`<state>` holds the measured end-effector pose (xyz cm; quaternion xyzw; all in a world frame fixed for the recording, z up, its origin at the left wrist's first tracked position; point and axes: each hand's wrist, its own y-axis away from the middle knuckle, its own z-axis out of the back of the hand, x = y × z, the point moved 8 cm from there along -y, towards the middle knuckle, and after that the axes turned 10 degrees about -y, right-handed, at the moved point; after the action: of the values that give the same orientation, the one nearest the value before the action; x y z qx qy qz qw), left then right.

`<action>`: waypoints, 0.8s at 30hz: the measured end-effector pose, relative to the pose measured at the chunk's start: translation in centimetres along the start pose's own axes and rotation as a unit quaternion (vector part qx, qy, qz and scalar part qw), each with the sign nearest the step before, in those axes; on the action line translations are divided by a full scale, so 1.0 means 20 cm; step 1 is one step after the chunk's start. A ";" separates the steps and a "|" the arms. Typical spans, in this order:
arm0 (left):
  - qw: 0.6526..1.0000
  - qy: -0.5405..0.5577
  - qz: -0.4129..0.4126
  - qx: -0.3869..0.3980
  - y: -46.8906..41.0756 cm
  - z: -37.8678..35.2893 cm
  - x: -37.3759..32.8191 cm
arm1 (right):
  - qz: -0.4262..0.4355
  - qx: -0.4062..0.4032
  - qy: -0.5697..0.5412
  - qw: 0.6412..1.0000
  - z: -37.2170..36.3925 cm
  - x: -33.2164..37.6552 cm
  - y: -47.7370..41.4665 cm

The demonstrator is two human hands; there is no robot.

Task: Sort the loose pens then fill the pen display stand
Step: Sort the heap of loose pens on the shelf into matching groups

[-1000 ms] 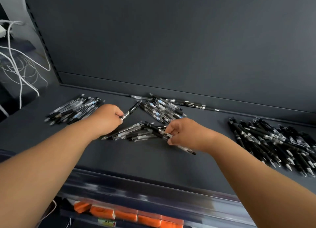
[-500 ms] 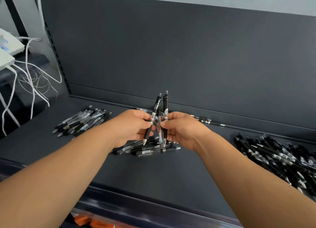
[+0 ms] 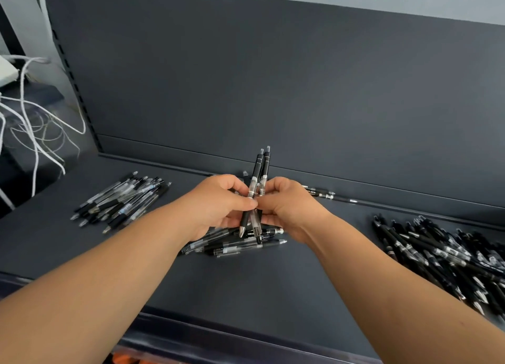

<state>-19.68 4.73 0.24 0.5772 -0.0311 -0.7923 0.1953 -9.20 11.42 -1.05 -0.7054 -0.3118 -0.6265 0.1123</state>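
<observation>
Fingers (image 3: 232, 182) of the left hand (image 3: 216, 202) and right hand (image 3: 289, 208) curl round a bunch (image 3: 258, 172) of slim pens with black barrels, clear mid-sections and metal tips. The bunch is held upright, tips down, between both hands. Far left of the fingers hang white cables (image 3: 30, 134), and nearer left fans a left pile (image 3: 123, 202) of clear-bodied pens. Directly under the fingers lies a mixed heap (image 3: 237, 244). To their right a dense, glossy right pile (image 3: 437, 251) of black pens nears the front lip of the matte dark shelf (image 3: 246, 281), with bare shelf between the piles.
</observation>
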 end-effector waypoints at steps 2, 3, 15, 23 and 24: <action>0.998 -0.054 -0.018 -0.017 -0.03 -0.01 -0.01 | 0.002 0.007 0.007 1.000 0.01 0.01 0.01; 0.995 -0.087 -0.031 -0.028 -0.04 -0.02 -0.02 | 0.000 0.021 0.003 1.000 0.00 0.01 0.02; 0.924 -0.318 -0.148 -0.150 0.03 0.08 -0.15 | -0.009 0.034 -0.103 0.994 -0.08 0.03 0.00; 0.901 -0.272 -0.057 -0.334 0.10 0.69 0.11 | -0.037 -0.005 -0.170 0.985 -0.19 0.00 -0.10; 0.896 -0.290 -0.041 -0.332 0.10 0.76 0.16 | -0.035 -0.011 -0.127 0.991 -0.21 -0.02 -0.11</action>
<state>-33.92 -0.93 3.01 0.2236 0.2022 -0.8961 0.3257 -13.87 10.76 -1.18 -0.7693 -0.3409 -0.5388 0.0417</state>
